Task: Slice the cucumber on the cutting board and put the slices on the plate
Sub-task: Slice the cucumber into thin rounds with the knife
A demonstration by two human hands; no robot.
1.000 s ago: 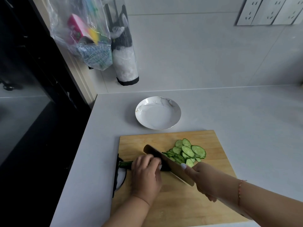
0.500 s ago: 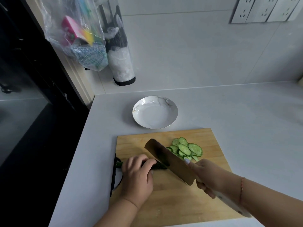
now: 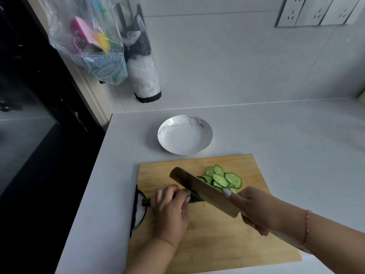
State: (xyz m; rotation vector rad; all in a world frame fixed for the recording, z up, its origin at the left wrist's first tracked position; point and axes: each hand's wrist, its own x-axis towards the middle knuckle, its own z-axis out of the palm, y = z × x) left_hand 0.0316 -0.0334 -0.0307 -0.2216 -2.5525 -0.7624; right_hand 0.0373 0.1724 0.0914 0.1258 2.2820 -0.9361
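A wooden cutting board point(image 3: 246, 234) lies on the white counter. My left hand point(image 3: 170, 210) holds down the short remaining cucumber piece point(image 3: 146, 201), whose dark green end sticks out to the left. My right hand point(image 3: 254, 208) grips the handle of a wide cleaver point(image 3: 201, 189), with the forefinger along the blade's side. The blade sits on the cucumber right beside my left fingertips. Several cut slices point(image 3: 223, 177) are piled behind the blade. An empty white plate point(image 3: 205, 125) stands beyond the board.
A black loop handle point(image 3: 138, 210) hangs off the board's left edge. A plastic bag point(image 3: 88, 44) and a roll of bags point(image 3: 143, 74) hang on the wall at the left. Power sockets point(image 3: 316, 10) sit top right. A dark drop borders the counter's left edge.
The cleaver rose off the cucumber half a second ago and has come down again next to my left fingers. My left hand has crept left along the cucumber.
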